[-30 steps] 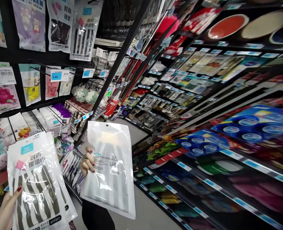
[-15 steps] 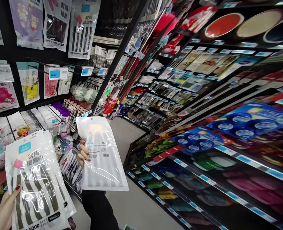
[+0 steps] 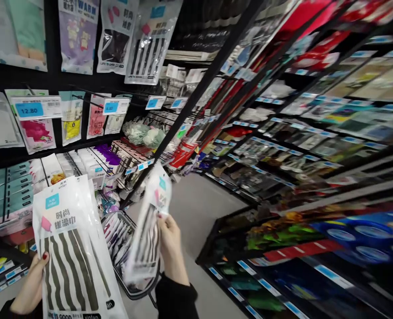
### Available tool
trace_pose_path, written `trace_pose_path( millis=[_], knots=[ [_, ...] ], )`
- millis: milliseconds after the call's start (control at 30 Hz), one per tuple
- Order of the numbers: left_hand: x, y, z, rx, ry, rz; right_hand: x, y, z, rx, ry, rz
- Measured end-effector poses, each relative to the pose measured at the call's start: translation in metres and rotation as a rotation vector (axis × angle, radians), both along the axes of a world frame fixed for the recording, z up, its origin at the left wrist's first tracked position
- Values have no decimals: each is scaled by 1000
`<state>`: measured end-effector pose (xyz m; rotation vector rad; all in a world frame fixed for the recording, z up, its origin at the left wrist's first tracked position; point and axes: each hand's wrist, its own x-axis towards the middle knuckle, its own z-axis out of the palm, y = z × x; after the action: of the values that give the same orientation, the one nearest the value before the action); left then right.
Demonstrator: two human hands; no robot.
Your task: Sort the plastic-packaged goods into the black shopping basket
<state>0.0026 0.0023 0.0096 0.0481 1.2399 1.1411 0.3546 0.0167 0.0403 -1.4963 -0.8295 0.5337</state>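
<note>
One striped packet [image 3: 147,239] in right fingers [image 3: 165,222]

Scrub-towel packets [image 3: 68,261] I grip, left of the basket [image 3: 137,295]: glossy, smooth plastic
My sleeve [image 3: 177,296], right of the basket: matt cloth
Floor [image 3: 196,199] around the basket: smooth, softly matt

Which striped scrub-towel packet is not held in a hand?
The hanging packet, just right of the sleeve cover pouch; the left hand holds olive-striped packets, the right hand a blurred packet.
</note>
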Motion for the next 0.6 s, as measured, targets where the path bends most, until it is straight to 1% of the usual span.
trace_pose_path(
  millis=[33,100,133,167,200,267,333,433,500,600],
  knots=[
    [0,0,-1,9,-19,14,4,1,0,-27,-44,-49],
    [-1,0,-4,26,-56,32,11,0,5,-114,-202,-174],
    [-1,0,-6,41,-72,33,11,-2,8,-163,-289,-218],
    [-2,-1,-9,59,-88,24,9,-3,12,-204,-356,-226],
    [-3,-1,-11,76,-98,15,4,-5,16,-229,-389,-194],
    [-3,-3,-16,95,-105,-3,-17,-9,23,-234,-385,-70],
    [-2,-5,-19,113,-112,-20,-45,-12,26,-214,-324,82],
    [2,-8,-18,156,-125,-41,-90,-19,27,-218,-197,287],
    [5,-10,-17,177,-114,-57,-112,-23,27,-216,-152,379],
    [7,-12,-16,199,-79,-91,-128,-26,28,-157,-143,471]
  ],
)
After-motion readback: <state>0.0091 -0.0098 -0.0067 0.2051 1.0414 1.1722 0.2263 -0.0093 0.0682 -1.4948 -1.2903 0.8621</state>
